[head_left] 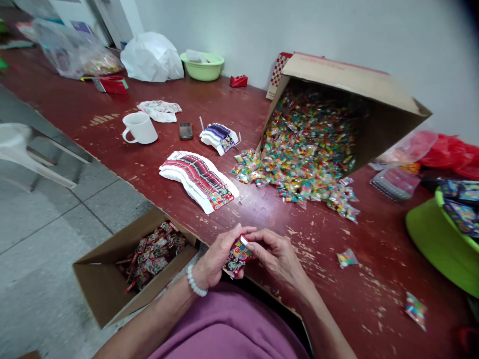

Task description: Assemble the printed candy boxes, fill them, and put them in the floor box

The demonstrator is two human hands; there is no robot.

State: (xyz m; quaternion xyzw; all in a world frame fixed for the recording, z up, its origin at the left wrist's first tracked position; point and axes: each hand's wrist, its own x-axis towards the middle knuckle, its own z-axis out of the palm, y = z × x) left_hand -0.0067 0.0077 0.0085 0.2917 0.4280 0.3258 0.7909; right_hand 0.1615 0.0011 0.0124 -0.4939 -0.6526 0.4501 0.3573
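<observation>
Grip: left hand (219, 254) curled round printed packet (236, 258), right hand (275, 252) pinching its top edge, at bench (264, 212) edge. Apparently done: similar packets (159, 257) in carton (92, 286) alongside. Remaining: fanned packet stack (198, 178), sweets heap (299, 144).

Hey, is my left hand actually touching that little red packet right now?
Touching. The head view shows the red packet resting in the left hand, its left edge against the palm side, with a finger showing beneath its lower end.
</observation>
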